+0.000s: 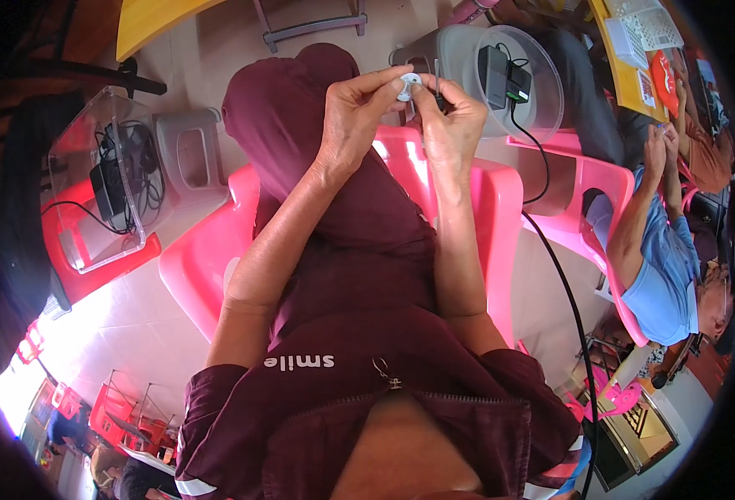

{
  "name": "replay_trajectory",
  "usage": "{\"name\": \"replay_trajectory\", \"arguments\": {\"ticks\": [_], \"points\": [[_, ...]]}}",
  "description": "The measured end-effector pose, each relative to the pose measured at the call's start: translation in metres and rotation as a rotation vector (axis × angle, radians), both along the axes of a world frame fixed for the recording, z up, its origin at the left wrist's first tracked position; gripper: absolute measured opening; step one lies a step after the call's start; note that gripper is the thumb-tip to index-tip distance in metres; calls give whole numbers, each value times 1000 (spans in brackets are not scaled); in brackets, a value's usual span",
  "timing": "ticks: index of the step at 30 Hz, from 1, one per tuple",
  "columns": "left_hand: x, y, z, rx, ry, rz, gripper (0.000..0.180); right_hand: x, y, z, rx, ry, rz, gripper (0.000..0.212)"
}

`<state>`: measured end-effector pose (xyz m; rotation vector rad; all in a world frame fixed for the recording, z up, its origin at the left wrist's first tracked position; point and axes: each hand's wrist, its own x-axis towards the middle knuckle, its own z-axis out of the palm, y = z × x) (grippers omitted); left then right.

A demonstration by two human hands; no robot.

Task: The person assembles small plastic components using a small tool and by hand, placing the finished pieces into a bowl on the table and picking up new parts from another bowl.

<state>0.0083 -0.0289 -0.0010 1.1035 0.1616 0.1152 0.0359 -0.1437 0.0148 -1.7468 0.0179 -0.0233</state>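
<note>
Above my lap, both hands meet at a small white round piece [409, 86] with darker marks or holes on its face. My left hand [357, 117] pinches its left edge between thumb and fingers. From the other side, my right hand [452, 118] grips it with thumb and fingertips, its palm turned away. Something small and dark shows beside the right fingers, too hidden to name. Part of the piece is covered by my fingertips.
Right of my hands, black power adapters [494, 77] rest on a clear round container [551, 79]; a black cable [569, 287] hangs from there. At left, a clear box [92, 260] holds cables on a red stool [126, 279]. People work at a yellow table [630, 79].
</note>
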Motion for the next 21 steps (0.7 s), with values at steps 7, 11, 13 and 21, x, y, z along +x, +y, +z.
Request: {"name": "replay_trajectory", "arguments": {"ticks": [7, 11, 13, 21], "points": [[0, 1, 0, -5, 8, 6, 23, 0, 0, -2, -4, -63, 17, 14], [0, 0, 0, 26, -23, 8, 23, -2, 4, -2, -91, -160, -14, 15], [0, 0, -1, 32, -30, 7, 22, -3, 4, 0, -143, -188, -26, 15], [0, -1, 0, 45, -41, 7, 22, -3, 6, -1, -142, -203, -56, 15]]}}
